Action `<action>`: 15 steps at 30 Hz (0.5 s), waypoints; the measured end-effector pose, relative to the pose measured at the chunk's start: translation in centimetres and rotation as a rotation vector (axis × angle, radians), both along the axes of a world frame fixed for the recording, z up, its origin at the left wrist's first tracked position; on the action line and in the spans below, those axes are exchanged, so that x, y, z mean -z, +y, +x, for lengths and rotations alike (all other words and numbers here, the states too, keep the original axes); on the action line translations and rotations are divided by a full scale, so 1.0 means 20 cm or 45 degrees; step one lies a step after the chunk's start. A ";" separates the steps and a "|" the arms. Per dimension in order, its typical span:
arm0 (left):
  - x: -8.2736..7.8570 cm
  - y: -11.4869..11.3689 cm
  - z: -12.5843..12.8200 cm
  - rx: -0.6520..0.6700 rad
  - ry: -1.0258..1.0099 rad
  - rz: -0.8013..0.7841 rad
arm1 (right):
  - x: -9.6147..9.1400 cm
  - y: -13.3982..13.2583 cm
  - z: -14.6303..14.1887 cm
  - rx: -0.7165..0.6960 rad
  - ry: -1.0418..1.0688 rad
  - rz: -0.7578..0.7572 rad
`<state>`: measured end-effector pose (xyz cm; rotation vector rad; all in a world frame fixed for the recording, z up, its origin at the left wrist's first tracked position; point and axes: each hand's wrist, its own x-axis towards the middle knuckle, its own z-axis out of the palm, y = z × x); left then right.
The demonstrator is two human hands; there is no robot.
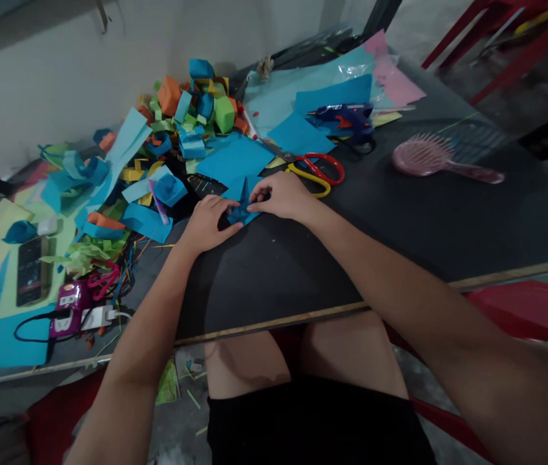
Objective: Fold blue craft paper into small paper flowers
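Two hands on 1 folded blue paper (244,192), which sits on the dark tabletop (278,274) ahead of you, approx. ctr, just L of the scissors (299,157). Your L hand (210,223): part open, thumb apart from fingers, tips at the paper's L edge; can't tell if it grips. Your R hand (284,196): curled, thumb + index nearly closed on the paper's R side.

Mat'ls: paper has creased faces, 1 pointed flap standing up. Flat blue sheet (235,158) just behind. Scissors: metal blades, red + yellow loop handles. Far L, heap of boxy paper shapes (183,106), orange/green/blue. To your R, pink hairbrush (419,155), bristles up, nr glue gun (356,121).
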<state>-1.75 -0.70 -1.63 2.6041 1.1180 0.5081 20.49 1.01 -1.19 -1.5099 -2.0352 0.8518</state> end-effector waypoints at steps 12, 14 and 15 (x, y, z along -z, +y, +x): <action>0.03 0.01 0.03 -0.167 0.023 0.096 | -0.01 -0.01 -0.01 0.020 -0.002 -0.007; 0.05 0.00 0.04 -0.256 0.014 0.143 | -0.01 -0.01 -0.01 0.010 0.004 -0.010; 0.05 0.00 0.05 -0.296 0.007 0.161 | -0.01 -0.01 -0.01 0.005 0.003 -0.011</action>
